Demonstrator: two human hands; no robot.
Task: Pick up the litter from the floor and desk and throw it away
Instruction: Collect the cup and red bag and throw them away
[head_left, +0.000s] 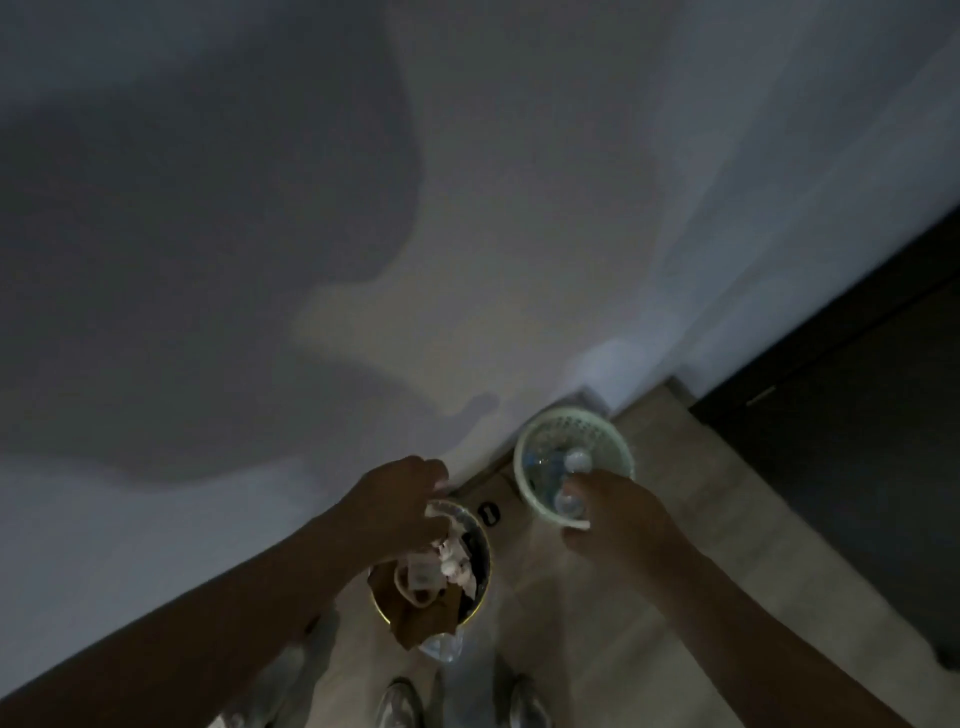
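A dim view is given down onto a dark bin (480, 587) with a gold rim, which stands on the pale floor (649, 571) against the wall (467, 208). The bin is filled with litter: brown paper (421, 618), crumpled white tissue (452, 564) and a small cup (418, 577).

The left hand (400, 499) is held over the far-left rim of the bin, its fingers curled. A white scrap (434, 512) is seen at its fingertips, but whether the grip is pinched on it cannot be told.

A pale green basket (613, 441) stands just right of the bin and further along the wall; clear plastic bottles lie in it. The right hand (618, 519) is held over the basket's near rim, and its grip is curled round a clear bottle (569, 504).

A small black object (488, 512) lies on the floor between bin and basket. Another clear bottle (441, 647) lies against the near side of the bin, and two shoes (397, 706) are seen nearer still. A dark cabinet (857, 441) stands well to the right of the bin.
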